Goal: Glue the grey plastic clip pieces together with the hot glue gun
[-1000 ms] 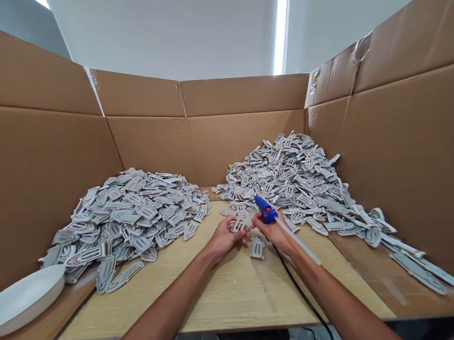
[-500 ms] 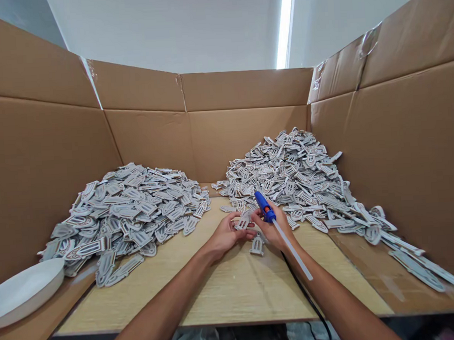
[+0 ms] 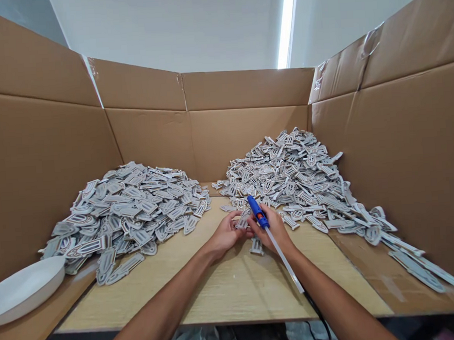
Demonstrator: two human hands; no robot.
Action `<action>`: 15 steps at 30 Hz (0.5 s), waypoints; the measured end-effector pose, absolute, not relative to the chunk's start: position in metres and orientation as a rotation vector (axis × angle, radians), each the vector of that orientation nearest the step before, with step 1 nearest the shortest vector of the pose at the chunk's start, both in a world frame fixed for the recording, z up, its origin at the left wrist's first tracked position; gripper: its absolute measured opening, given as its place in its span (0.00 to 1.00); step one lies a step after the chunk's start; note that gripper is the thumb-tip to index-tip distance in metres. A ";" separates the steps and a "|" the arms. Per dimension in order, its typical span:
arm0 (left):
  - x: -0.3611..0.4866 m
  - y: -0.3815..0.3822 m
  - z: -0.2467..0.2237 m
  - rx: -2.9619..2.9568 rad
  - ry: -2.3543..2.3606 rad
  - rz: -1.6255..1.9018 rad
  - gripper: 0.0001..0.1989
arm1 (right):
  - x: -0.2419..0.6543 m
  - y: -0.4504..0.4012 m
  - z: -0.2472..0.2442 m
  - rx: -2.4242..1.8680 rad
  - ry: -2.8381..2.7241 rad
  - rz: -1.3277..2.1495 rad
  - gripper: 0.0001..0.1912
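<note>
My left hand (image 3: 226, 233) is closed on a small grey-white slotted cutout piece (image 3: 243, 219), held just above the board. My right hand (image 3: 273, 229) grips a blue hot glue gun (image 3: 258, 212), and a long translucent glue stick (image 3: 285, 263) sticks out of its back end. The gun's nozzle points away from me, over the cutout piece. Some fingers of my right hand come close to the piece; whether they touch it I cannot tell. Another slotted piece (image 3: 257, 246) lies on the board below my hands.
Heaps of grey-white cutouts stand at left (image 3: 137, 206) and right (image 3: 284, 166). A white dish (image 3: 26, 290) sits at the left edge. Cardboard walls (image 3: 248, 138) surround the pale wooden board (image 3: 235, 298). A black cord (image 3: 316, 308) hangs over the front edge beside my right forearm.
The glue gun has swung left and closer to the held piece, its glue stick now steeper. My right hand has turned with it, while my left hand has stayed nearly in place.
</note>
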State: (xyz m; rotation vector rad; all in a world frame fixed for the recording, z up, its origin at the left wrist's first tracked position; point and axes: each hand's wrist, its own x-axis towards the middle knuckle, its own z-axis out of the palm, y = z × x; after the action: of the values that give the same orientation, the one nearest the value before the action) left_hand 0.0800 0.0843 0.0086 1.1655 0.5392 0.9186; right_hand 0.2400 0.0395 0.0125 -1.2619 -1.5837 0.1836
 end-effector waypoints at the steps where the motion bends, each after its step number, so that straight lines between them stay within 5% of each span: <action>1: 0.080 0.085 0.008 1.168 0.547 0.920 0.37 | 0.240 0.039 0.013 -1.270 -1.587 0.184 0.10; 15: 0.083 0.090 0.002 1.234 0.525 0.910 0.29 | 0.239 0.046 0.005 -1.281 -1.611 0.040 0.10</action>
State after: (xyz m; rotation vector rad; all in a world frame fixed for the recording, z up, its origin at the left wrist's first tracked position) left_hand 0.0827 0.0899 0.0016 1.2337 0.5253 0.9102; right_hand 0.2393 0.0455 0.0051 -1.2813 -1.6107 0.0399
